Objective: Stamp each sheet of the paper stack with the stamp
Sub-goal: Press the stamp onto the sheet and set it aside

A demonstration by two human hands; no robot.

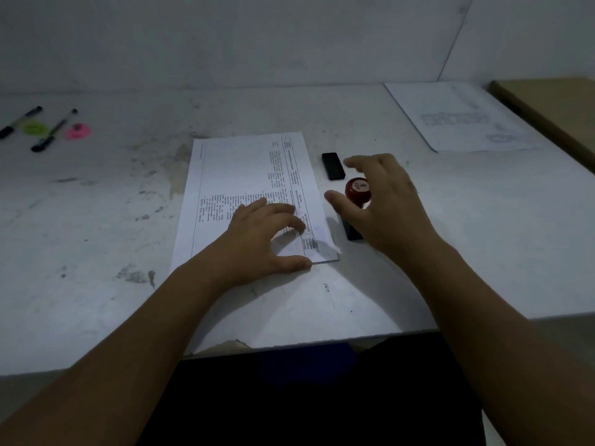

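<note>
**Reaching for the stamp beside the stack**

Fingers [354,163] of the right hand [383,201] are spread apart and curved over the red round knob of the wooden-handled stamp [358,190], thumb at the knob's 9 o'clock, the other fingers arching past its 12 o'clock. Whether any fingertip touches the knob I cannot tell; the grip does not look closed. The stamp stands on its black base just beside the right edge of the white printed paper stack [244,188], at the stack's 3 o'clock. A small black rectangular cap or ink pad [333,165] lies at the stamp's 11 o'clock, near but apart from it.

The left hand [257,239] rests flat on the lower right part of the top sheet, fingers splayed and pressing down, thumb at the near edge. A faint purplish mark shows by the sheet's right margin near those fingertips, possibly a stamp impression, though it is too dim to be sure.

A second white printed sheet [463,117] lies well apart at the table's 2 o'clock, and two black pens [53,130] with green and pink round stickers sit at 10 o'clock on the scuffed white table [96,220].

To do this step well, I judge the right hand should close squarely round the knob, lift straight up, and keep the base level, while the left hand holds the stack steady.
</note>
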